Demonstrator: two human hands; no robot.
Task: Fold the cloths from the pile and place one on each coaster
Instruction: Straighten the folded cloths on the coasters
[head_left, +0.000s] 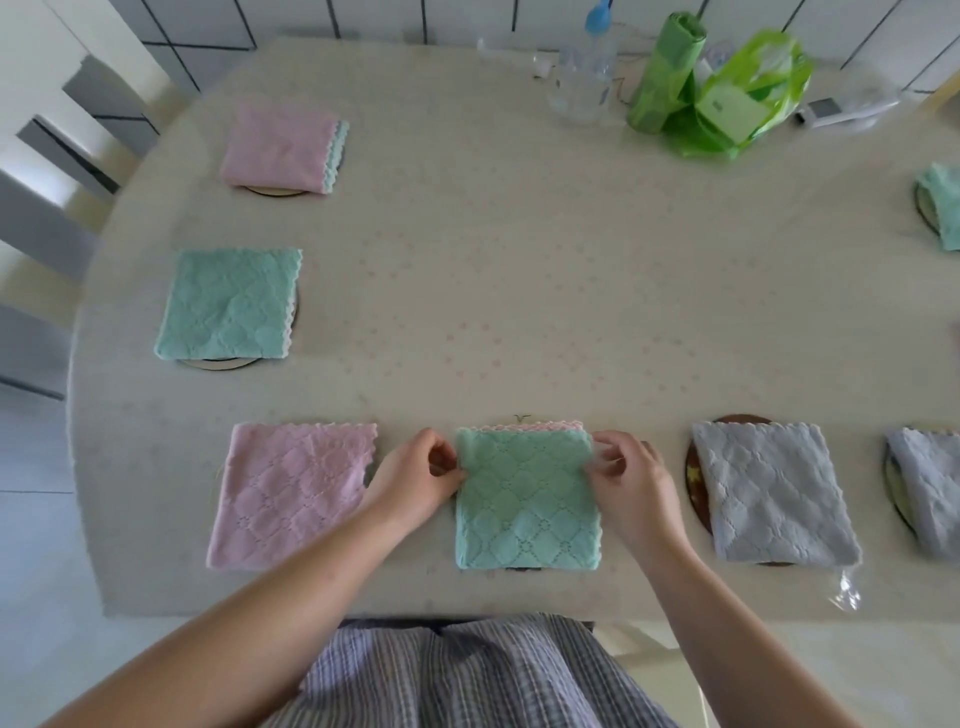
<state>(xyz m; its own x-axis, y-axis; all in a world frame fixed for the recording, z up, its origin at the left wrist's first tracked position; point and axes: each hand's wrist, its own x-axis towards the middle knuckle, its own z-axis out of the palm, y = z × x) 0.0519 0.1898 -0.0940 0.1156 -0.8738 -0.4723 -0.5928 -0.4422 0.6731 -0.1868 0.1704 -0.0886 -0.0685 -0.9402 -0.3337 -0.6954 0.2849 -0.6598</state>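
Note:
A folded green cloth (527, 501) lies square at the table's near edge, a pink layer showing along its far side; a sliver of coaster (522, 569) peeks out beneath its near edge. My left hand (418, 480) pinches the cloth's left edge and my right hand (631, 480) pinches its right edge. Other folded cloths rest on coasters: pink (291, 493) to the left, grey (774, 499) on a brown coaster (696, 483) to the right, another grey (930, 493) at the right border, green (228, 304) at mid left, pink (283, 148) at far left, green (943, 210) at far right.
At the back right stand a clear water bottle (584, 78), a green roll of bags (662, 73), a green plastic bag (743, 98) and a small white device (831, 111). A scrap of clear plastic (847, 592) lies at the near edge. Chairs (47, 208) stand to the left.

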